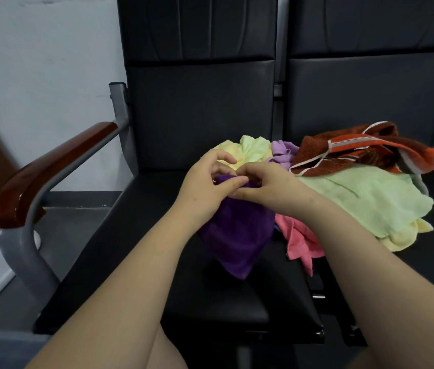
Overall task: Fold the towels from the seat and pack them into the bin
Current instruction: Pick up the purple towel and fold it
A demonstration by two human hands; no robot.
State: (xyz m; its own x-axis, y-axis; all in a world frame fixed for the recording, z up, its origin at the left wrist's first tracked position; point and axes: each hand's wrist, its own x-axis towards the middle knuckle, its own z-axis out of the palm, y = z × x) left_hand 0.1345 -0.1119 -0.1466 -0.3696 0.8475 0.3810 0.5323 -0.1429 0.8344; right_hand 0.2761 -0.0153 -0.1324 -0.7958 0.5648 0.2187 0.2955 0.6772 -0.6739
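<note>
A dark purple towel (237, 235) hangs above the black seat (136, 249). My left hand (205, 182) and my right hand (269, 185) meet at its top edge, both pinching it. Behind and to the right lies a heap of towels: a pale yellow-green one (250, 149), a lilac one (282, 151), a rust-red one with a white-trimmed band (357, 150), a light green one (370, 201), a pink one (298, 241) and a pale yellow one (402, 238). No bin is in view.
The heap spans two joined black seats with tall backrests (200, 75). A wooden-topped armrest (48, 169) on a grey metal frame borders the left seat. A white wall (37, 62) and grey floor lie to the left.
</note>
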